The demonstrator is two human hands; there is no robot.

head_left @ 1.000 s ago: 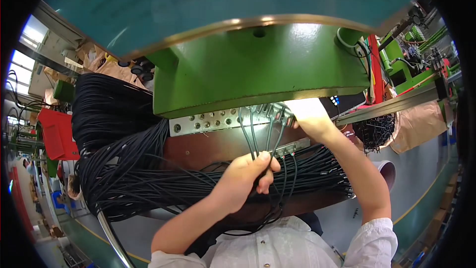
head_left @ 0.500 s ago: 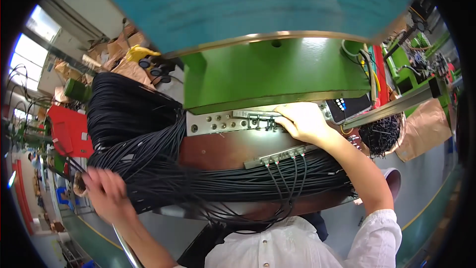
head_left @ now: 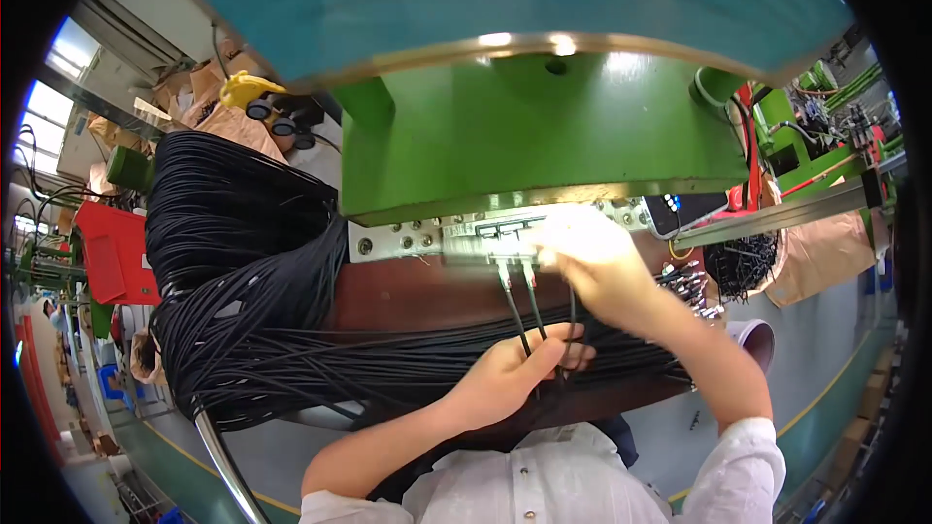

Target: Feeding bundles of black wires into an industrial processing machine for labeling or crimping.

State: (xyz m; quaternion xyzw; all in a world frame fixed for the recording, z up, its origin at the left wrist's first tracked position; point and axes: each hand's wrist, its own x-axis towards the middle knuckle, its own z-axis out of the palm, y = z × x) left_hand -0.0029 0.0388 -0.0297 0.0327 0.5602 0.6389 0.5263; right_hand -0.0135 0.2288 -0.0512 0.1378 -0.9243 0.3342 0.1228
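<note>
A large green machine body point(head_left: 544, 126) fills the top, under a teal curved cover point(head_left: 485, 0). At far left sits a red bin point(head_left: 116, 252). Upper left shows a yellow object point(head_left: 243, 89) among brown paper. A dark tangle of small parts point(head_left: 740, 264) lies at right on brown paper

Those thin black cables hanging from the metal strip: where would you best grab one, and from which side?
Best grip is probably mid-length on the thin black cables, pinched from below, as the left hand does. They run straight down from the metal strip, so the free span is easy to close on. The right hand crowds the connector ends.
</note>
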